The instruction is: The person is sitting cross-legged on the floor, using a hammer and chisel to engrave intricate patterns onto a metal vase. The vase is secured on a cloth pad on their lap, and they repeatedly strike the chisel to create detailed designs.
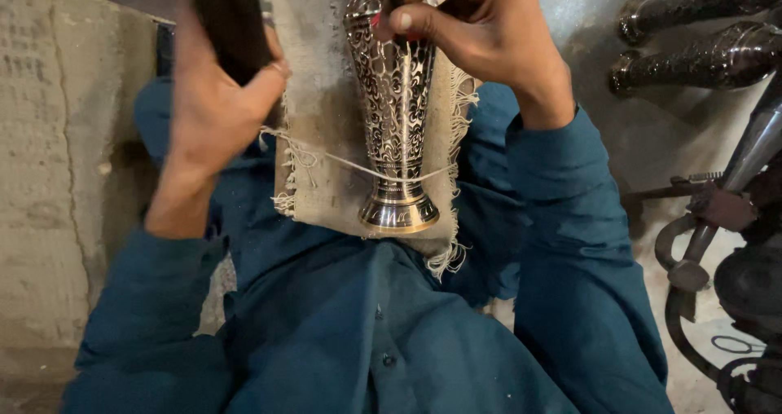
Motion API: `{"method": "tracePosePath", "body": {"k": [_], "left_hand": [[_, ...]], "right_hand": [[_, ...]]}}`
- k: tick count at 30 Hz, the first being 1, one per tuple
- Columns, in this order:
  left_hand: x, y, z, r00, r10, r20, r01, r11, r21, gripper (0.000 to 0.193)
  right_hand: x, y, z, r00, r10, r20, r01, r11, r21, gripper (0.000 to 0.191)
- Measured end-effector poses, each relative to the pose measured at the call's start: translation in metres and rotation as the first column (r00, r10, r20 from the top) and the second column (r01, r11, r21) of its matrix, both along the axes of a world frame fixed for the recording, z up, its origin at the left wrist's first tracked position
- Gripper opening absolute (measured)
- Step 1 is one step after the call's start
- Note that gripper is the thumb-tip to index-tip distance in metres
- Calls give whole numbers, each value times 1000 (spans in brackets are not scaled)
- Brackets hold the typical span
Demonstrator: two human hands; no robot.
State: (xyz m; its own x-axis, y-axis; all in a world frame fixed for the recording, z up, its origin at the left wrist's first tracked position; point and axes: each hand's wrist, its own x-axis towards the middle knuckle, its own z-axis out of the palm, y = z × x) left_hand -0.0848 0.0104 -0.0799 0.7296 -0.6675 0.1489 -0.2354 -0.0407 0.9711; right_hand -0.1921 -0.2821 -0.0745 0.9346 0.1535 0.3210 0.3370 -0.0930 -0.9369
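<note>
fingers of right hand [481,35] clamped on vase [397,112], left hand [216,88] around dark handle [228,19]

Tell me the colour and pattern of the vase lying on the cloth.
The vase is shiny silver with dark engraved floral scrollwork and a plain polished foot, seen in the head view.

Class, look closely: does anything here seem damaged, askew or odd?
The beige burlap cloth under the engraved silver metal vase is frayed along its edges, with a loose string crossing the vase's stem. Otherwise nothing stands out.
</note>
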Motion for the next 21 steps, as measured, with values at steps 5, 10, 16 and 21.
{"method": "tracePosePath", "body": {"k": [5, 10, 16, 21], "left_hand": [[17, 16, 25, 857, -49, 513, -55, 981, 187, 41], [26, 14, 50, 615, -60, 786, -179, 961, 213, 55], [22, 20, 58, 418, -271, 867, -422, 787, 449, 73], [20, 33, 40, 923, -14, 384, -131, 927, 350, 69]], "right_hand": [[8, 4, 9, 1000, 25, -19, -26, 999, -42, 5], [4, 10, 8, 994, -96, -49, 91, 992, -92, 17], [7, 3, -13, 987, -156, -38, 155, 988, -22, 9], [-1, 3, -28, 873, -483, -70, 466, 780, 417, 11]]}}
